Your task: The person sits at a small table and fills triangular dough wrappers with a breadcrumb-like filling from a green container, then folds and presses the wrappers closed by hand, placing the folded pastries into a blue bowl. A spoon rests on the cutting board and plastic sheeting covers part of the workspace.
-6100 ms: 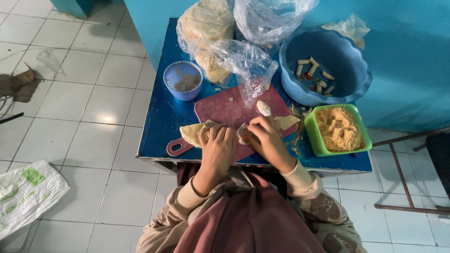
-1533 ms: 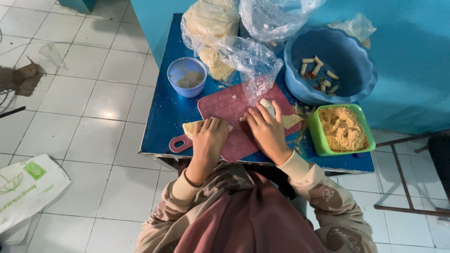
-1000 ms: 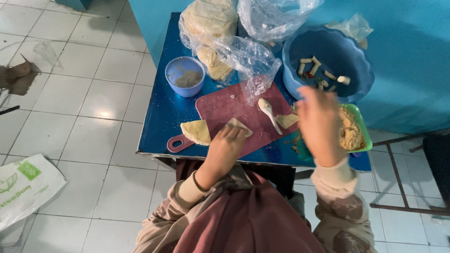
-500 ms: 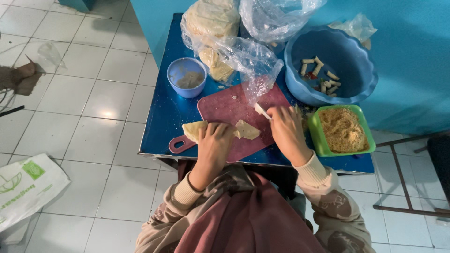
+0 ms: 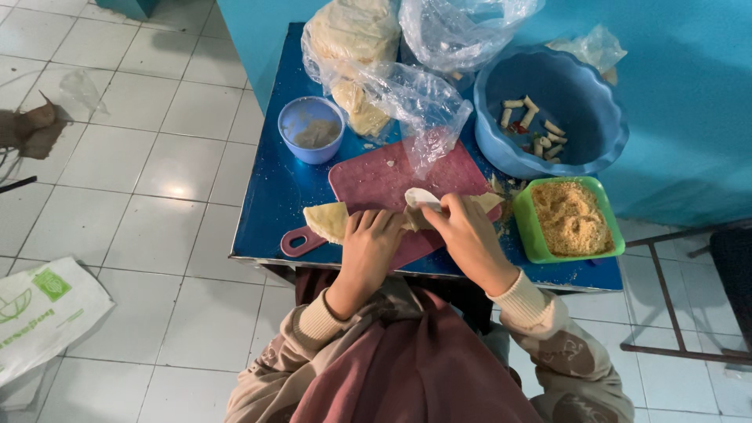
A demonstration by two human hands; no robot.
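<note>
Seen from above: both hands work a thin wrapper (image 5: 329,221) on a red board (image 5: 376,176) at the bench's (image 5: 266,211) near edge. Left hand (image 5: 368,243) fingers lie flat, pinning it; right hand (image 5: 462,231) fingers pinch its folded edge. Crumb tray (image 5: 526,227) sits just right.

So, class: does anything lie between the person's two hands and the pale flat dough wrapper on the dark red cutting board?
Nothing visible does. The left hand and right hand both rest directly on the pale flat dough wrapper, which lies on the dark red cutting board. The right hand also holds a white spoon over it.
</note>
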